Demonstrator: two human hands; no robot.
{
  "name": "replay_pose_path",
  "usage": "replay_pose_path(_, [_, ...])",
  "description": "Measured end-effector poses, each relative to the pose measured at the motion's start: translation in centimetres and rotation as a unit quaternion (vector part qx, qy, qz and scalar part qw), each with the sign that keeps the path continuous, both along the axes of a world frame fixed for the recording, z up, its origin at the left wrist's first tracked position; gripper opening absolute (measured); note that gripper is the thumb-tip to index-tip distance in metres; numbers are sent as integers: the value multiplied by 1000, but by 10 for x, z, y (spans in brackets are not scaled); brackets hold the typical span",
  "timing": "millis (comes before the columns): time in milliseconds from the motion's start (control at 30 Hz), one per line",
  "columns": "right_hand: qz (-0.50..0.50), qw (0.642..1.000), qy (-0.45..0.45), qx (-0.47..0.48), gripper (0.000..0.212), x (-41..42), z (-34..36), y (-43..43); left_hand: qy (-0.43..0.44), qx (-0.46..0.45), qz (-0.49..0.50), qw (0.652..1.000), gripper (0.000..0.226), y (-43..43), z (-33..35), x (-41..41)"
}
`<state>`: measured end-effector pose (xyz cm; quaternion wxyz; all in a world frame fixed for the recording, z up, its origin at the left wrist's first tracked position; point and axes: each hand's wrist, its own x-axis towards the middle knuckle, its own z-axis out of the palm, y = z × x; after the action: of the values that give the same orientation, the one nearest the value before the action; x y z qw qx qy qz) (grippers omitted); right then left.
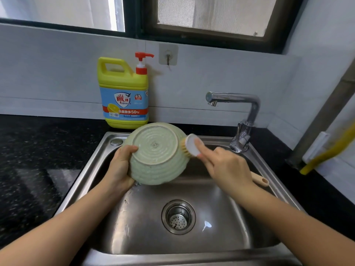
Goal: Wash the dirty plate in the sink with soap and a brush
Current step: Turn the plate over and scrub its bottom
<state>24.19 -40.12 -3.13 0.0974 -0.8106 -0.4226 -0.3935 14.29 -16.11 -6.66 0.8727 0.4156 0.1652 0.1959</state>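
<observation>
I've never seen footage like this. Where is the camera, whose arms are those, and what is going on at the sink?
There is no machine here. A person wears one wide-angle camera on their head, so you look down along their own two arms. The left hand grips the edge of a pale green plate, held over the steel sink with its underside facing the camera. The right hand holds a brush, one finger on its white head and the bristles against the plate's outer side. A yellow soap bottle stands on the dark counter behind the sink. No water shows at the tap.
</observation>
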Motion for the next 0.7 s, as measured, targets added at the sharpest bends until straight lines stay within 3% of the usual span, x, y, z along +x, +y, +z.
replay_pose_path(100, [-41,998,46,11,45,3,6,1,1,-6,-9,1000,49,0,-2,1])
replay_pose_path(200, [22,1000,-2,-8,38,-19,-9,1,1,-15,7,1000,49,0,-6,4])
replay_pose_path(333, [87,989,-57,-106,64,-44,-34,12,17,-31,40,999,80,0,-5,4])
replay_pose_path(400, [73,993,-40,-87,60,-40,-32,17,16,-35,45,998,80,1,-6,5])
replay_pose_path(467, [30,999,7,-34,42,-31,-24,17,11,-45,45,998,74,1,-6,6])
replay_pose_path(600, [-53,992,115,21,41,-14,-14,12,3,-56,26,998,69,-3,-8,8])
replay_pose_path(700, [-29,997,74,17,38,-24,-19,21,6,-53,31,998,66,-5,-8,9])
